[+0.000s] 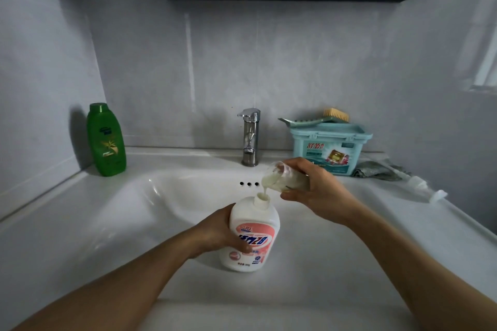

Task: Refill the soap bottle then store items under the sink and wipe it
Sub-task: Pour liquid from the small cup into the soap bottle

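A white soap bottle (252,236) with a pink label stands upright over the sink basin (188,196), its neck open with no pump on it. My left hand (220,231) grips its left side. My right hand (314,188) holds a clear cup (282,177) tipped to the left above the bottle's neck. A thin stream of white liquid soap runs from the cup's lip into the opening. The pump head with its tube (422,185) lies on the counter at the right.
A green bottle (106,140) stands at the back left corner. The chrome faucet (250,137) is at the back centre. A teal lidded box (328,148) with a brush (320,118) on top sits at the back right, a grey cloth (376,170) beside it.
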A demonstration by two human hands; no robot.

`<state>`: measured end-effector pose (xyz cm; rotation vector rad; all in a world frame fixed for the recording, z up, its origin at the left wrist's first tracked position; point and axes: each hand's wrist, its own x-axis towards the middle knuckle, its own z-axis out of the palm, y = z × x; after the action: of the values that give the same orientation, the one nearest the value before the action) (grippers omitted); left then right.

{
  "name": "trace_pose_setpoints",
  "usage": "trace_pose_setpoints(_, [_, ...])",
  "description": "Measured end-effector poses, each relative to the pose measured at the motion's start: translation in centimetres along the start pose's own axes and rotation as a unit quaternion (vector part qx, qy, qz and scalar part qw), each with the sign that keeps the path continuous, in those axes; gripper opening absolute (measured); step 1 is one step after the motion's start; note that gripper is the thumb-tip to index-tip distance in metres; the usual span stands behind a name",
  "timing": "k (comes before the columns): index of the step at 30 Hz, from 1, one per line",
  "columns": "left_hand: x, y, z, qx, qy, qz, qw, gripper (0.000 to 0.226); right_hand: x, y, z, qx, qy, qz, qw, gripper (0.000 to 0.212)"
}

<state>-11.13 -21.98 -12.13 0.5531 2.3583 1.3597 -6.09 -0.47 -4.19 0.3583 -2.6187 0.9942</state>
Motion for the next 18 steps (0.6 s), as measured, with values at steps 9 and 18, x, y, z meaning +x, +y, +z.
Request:
trace_pose_setpoints(9, [0.05, -0.16, 0.01, -0.009, 0.004, 0.003, 1.000, 0.068, 0.06, -0.01, -0.02, 0.000, 0.000, 0.002, 1.000, 0.054])
trace_pose_setpoints(18, [0.08, -0.34, -0.05, -0.008, 0.005, 0.004, 1.000, 0.069, 0.13, 0.15, 0.07, -0.003, -0.001, 0.002, 1.000, 0.054])
